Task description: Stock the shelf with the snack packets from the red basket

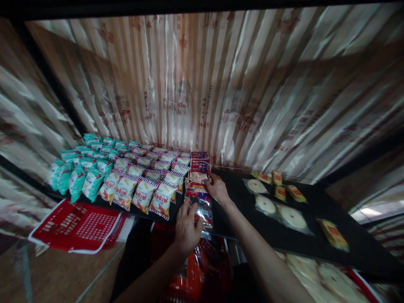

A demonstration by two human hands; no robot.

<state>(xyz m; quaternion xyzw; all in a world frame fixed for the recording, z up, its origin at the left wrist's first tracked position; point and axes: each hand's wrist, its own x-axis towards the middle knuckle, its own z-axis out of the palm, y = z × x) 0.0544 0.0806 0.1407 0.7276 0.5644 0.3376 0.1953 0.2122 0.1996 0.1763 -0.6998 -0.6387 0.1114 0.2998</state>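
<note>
A row of dark red flat snack packets (198, 165) lies on the black shelf (232, 202) in front of me, running from the back to the front edge. My right hand (217, 188) has its fingers and thumb at the right edge of one packet in the row. Nearer to me, my left hand (187, 227) rests with fingers stretched over the left side of the front packet (205, 212), whose plastic shines. Part of that packet is hidden under the left hand. To the left stand rows of white and orange snack bags (145, 194).
Teal snack bags (76, 183) stand at the far left. On the right lie round flat white items in clear bags (292, 216) and several yellow packets (333, 235). A red basket (78, 227) is at the lower left. Printed curtain-like sheeting (189, 84) hangs behind.
</note>
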